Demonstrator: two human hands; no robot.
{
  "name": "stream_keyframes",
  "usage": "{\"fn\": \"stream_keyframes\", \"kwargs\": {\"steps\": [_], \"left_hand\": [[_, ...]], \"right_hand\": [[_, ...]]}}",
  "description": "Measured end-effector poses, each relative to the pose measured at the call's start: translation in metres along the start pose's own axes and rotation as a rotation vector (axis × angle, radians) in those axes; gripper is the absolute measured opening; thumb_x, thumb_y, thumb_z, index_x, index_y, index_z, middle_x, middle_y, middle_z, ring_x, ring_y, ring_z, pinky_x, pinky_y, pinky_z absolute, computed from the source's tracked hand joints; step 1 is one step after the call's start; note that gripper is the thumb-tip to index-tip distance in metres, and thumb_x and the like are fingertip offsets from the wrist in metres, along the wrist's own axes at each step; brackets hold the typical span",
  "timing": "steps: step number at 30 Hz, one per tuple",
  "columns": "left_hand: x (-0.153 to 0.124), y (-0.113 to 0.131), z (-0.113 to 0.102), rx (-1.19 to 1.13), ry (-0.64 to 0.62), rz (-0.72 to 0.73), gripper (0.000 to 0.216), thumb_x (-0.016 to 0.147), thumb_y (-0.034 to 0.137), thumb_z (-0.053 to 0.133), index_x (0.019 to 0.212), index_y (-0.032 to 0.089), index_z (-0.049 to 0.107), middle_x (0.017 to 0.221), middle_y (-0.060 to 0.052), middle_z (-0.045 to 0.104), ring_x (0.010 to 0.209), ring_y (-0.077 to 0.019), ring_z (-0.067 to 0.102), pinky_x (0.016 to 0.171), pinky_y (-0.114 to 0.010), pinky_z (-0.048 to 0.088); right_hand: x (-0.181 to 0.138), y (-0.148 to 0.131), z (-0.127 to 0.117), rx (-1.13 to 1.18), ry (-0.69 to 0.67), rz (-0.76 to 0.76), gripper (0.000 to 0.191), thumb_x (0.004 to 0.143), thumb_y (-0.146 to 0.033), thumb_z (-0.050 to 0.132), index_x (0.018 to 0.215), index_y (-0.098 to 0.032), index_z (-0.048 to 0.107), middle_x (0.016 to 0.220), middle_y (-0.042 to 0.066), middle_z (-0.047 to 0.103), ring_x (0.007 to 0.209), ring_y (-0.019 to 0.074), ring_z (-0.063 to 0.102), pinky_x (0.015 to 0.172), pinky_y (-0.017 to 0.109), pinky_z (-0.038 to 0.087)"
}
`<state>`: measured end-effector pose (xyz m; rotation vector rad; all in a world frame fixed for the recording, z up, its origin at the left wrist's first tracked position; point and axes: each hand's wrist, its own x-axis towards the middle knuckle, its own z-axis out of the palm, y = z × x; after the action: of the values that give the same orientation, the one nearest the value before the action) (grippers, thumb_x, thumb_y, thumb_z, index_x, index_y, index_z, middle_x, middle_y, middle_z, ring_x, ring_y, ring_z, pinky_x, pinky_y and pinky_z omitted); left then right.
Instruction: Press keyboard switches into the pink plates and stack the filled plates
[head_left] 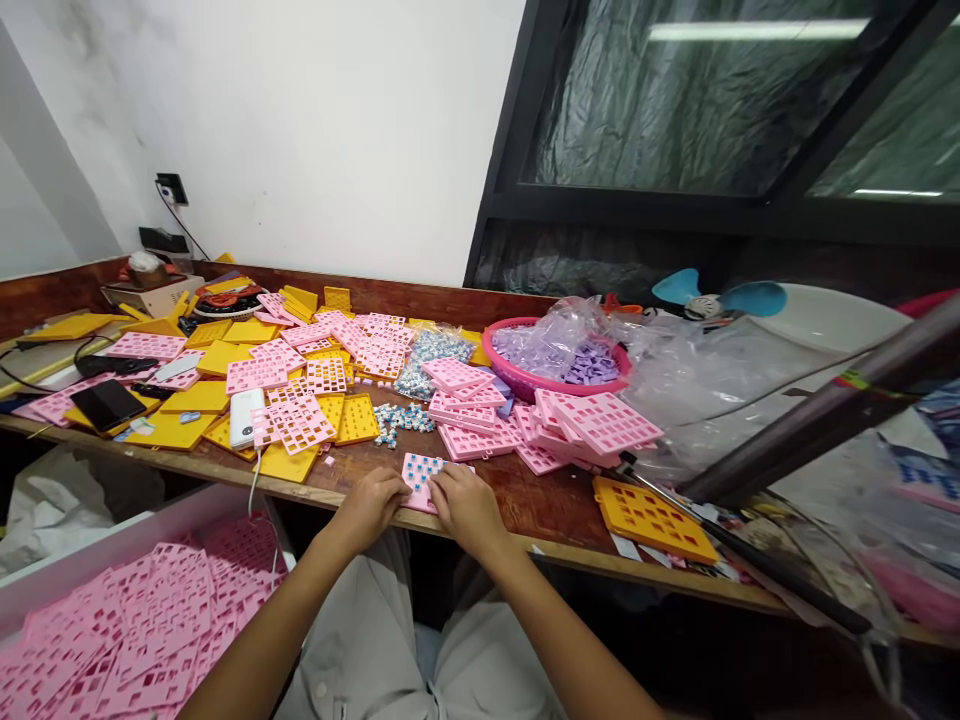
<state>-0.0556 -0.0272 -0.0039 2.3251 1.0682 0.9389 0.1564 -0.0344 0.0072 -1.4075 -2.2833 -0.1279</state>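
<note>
A pink panel with square holes (413,497) lies at the table's front edge, with several small blue switches (417,486) seated in it. My left hand (373,508) grips the panel's left edge with curled fingers. Over its right part, my right hand (471,510) is closed, fingertips together against the surface; whatever is between them is hidden. Just behind the panel is a loose pile of blue-and-white switches (403,424). A clear bag of the same switches (433,360) sits farther back.
Stacked pink panels (474,415) stand right of the pile, before a pink basket of purple pieces (499,372). Yellow panels (356,418), a white power bank (244,418) and a phone (107,404) lie left. A bin of pink panels (157,620) is below; a slanted pole (795,410) crosses right.
</note>
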Motion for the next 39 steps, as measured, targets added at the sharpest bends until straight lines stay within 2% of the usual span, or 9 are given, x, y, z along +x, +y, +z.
{"fn": "stream_keyframes", "kwargs": {"steps": [2,5,9,14,18,24,28,33,39], "left_hand": [[-0.002,0.001,0.001,-0.018,0.022,-0.013,0.019,0.095,0.017,0.055,0.097,0.020,0.074,0.099,-0.008,0.069,0.096,-0.0200,0.062,0.087,-0.031,0.048],[-0.002,0.005,0.000,0.001,0.035,-0.042,0.018,0.093,0.019,0.058,0.094,0.020,0.075,0.097,-0.008,0.068,0.097,-0.0210,0.061,0.087,-0.032,0.048],[0.004,0.002,-0.013,0.011,-0.006,-0.043,0.014,0.091,0.022,0.061,0.095,0.021,0.074,0.099,-0.007,0.067,0.095,-0.0197,0.063,0.086,-0.030,0.048],[0.029,-0.032,-0.038,0.154,0.271,-0.234,0.021,0.097,0.029,0.054,0.101,0.020,0.072,0.098,-0.006,0.068,0.093,-0.0190,0.064,0.086,-0.030,0.047],[0.050,-0.054,-0.037,0.383,0.180,-0.347,0.024,0.098,0.031,0.053,0.093,0.019,0.073,0.094,-0.008,0.068,0.088,-0.0197,0.064,0.081,-0.029,0.046],[0.051,-0.059,-0.022,0.477,0.133,-0.287,0.021,0.097,0.028,0.055,0.092,0.019,0.073,0.100,-0.009,0.065,0.095,-0.0207,0.062,0.085,-0.030,0.045],[0.047,-0.061,-0.016,0.436,0.137,-0.268,0.017,0.096,0.025,0.056,0.094,0.018,0.071,0.100,-0.009,0.067,0.097,-0.0210,0.063,0.088,-0.030,0.046],[0.045,-0.058,-0.016,0.345,0.143,-0.312,0.012,0.091,0.022,0.060,0.087,0.017,0.070,0.091,-0.008,0.072,0.089,-0.0217,0.066,0.084,-0.032,0.048],[0.048,-0.015,-0.013,-0.104,0.225,-0.240,0.019,0.085,0.022,0.065,0.101,0.019,0.073,0.097,-0.005,0.075,0.085,-0.0190,0.068,0.079,-0.031,0.053]], "right_hand": [[0.021,0.002,-0.002,0.090,0.005,0.017,0.023,0.101,-0.028,0.051,0.093,-0.020,0.071,0.095,0.006,0.069,0.088,0.0192,0.061,0.080,0.029,0.044],[0.063,0.001,0.004,0.186,-0.010,-0.075,0.020,0.099,-0.025,0.053,0.109,-0.023,0.071,0.106,0.006,0.069,0.099,0.0189,0.062,0.085,0.027,0.044],[0.114,0.001,0.025,0.118,-0.233,-0.154,0.026,0.090,-0.016,0.060,0.110,-0.026,0.075,0.108,0.006,0.072,0.102,0.0214,0.064,0.082,0.027,0.043],[0.137,0.008,0.038,0.130,-0.333,-0.172,0.016,0.082,-0.017,0.071,0.094,-0.025,0.080,0.095,0.004,0.075,0.094,0.0215,0.066,0.079,0.026,0.044],[0.118,0.028,0.023,0.317,-0.176,-0.139,0.015,0.084,-0.018,0.069,0.095,-0.024,0.079,0.095,0.005,0.074,0.092,0.0204,0.066,0.081,0.028,0.045],[0.033,0.070,-0.012,0.552,0.148,0.128,0.015,0.087,-0.025,0.067,0.098,-0.022,0.077,0.099,0.007,0.073,0.088,0.0207,0.066,0.080,0.032,0.050],[-0.010,0.076,-0.010,0.517,0.143,0.206,0.014,0.089,-0.024,0.064,0.095,-0.022,0.077,0.098,0.007,0.074,0.091,0.0216,0.067,0.086,0.035,0.051],[-0.019,0.074,-0.001,0.494,0.151,0.183,0.016,0.091,-0.022,0.061,0.094,-0.021,0.077,0.096,0.007,0.071,0.090,0.0211,0.065,0.085,0.034,0.050],[-0.016,0.074,-0.006,0.495,0.121,0.183,0.018,0.093,-0.021,0.058,0.090,-0.021,0.075,0.094,0.006,0.070,0.089,0.0206,0.064,0.084,0.033,0.049]]}}
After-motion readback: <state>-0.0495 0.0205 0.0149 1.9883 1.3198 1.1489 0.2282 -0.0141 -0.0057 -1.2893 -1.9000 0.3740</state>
